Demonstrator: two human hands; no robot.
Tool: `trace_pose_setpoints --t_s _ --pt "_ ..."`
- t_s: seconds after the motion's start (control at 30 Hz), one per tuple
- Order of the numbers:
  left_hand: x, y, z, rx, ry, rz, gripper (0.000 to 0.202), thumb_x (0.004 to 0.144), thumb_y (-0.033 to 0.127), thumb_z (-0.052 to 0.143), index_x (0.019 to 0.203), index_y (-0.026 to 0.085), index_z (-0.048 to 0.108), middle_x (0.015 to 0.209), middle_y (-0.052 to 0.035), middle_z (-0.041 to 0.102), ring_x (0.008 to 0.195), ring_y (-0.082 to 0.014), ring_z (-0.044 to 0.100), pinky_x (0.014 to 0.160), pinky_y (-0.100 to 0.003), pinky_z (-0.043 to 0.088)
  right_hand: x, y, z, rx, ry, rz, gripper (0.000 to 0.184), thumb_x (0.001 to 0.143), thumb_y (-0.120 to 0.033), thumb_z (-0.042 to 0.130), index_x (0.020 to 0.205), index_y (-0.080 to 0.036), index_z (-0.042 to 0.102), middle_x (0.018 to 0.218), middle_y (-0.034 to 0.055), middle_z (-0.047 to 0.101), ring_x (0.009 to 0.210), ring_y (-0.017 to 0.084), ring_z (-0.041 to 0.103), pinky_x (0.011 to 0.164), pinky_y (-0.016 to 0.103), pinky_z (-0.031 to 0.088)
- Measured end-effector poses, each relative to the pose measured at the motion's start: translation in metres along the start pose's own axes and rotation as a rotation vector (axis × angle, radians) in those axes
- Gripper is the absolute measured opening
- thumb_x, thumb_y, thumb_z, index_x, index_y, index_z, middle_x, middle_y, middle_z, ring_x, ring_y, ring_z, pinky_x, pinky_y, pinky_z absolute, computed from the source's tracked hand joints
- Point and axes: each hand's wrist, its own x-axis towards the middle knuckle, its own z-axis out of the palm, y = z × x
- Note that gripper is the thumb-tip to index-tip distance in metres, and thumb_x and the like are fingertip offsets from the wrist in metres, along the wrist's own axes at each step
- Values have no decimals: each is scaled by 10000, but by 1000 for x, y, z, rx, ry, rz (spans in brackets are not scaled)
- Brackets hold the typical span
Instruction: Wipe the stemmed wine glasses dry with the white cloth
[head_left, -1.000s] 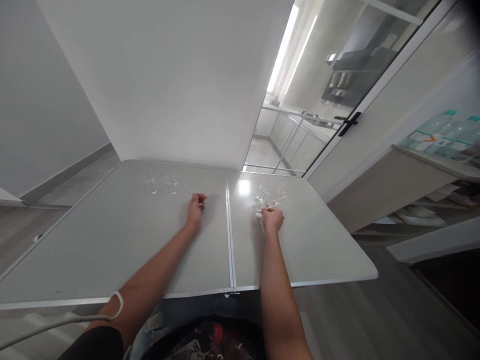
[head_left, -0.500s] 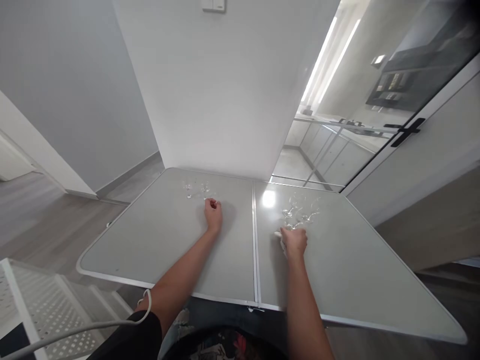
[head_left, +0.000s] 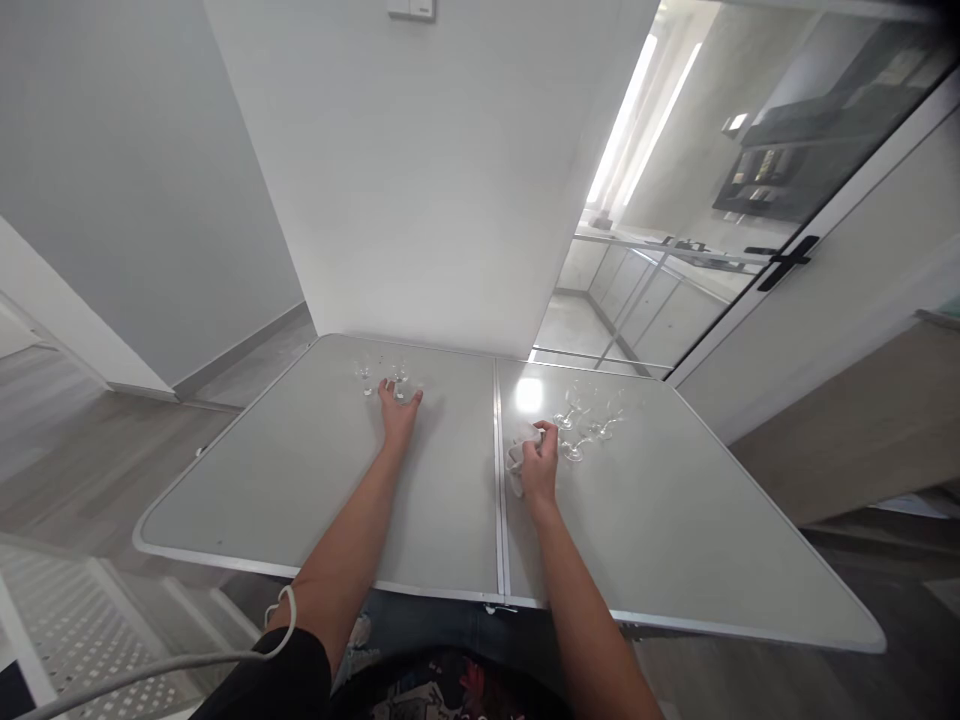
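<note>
Near the back of the table's left half, my left hand (head_left: 399,410) is open, thumb and fingers spread around the lower part of a small clear stemmed glass (head_left: 401,372). Another clear glass (head_left: 367,378) stands just left of it. On the right half, close to the centre seam, my right hand (head_left: 541,468) is closed on a white cloth (head_left: 516,482). Something clear shows by its fingers, too blurred to make out fully. Several clear stemmed glasses (head_left: 574,452) stand close together beyond and right of that hand.
The grey folding table (head_left: 675,540) has a metal rim and a metal seam (head_left: 499,520) down its middle. A white wall (head_left: 427,200) rises behind it. A glass door with a black handle (head_left: 787,262) is at right. A white perforated rack (head_left: 105,620) stands lower left.
My left hand has shifted slightly left and its fingers have spread at the glass. My right hand has moved left, away from the right-hand glasses toward the seam. The view has shifted a little.
</note>
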Motion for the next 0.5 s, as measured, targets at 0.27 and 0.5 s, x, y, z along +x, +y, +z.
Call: trace_pose_setpoints --t_s 0.27,0.5 --pt "-2 10 -1 -53 -5 117 452 819 345 715 1216 222 537 1036 -53 624 1019 -193 616 1005 -357 439 7 9 11 420 -147 150 313 671 -333 721 884 -212 526 754 -22 577 640 140 537 567 239 429" --pt "-39 40 16 -95 -253 210 470 786 346 779 1214 267 602 867 8 652 719 -138 587 766 -263 464 9 8 10 545 -113 183 521 743 -588 743 700 -231 366 640 -71 439 573 97 429 540 216 383"
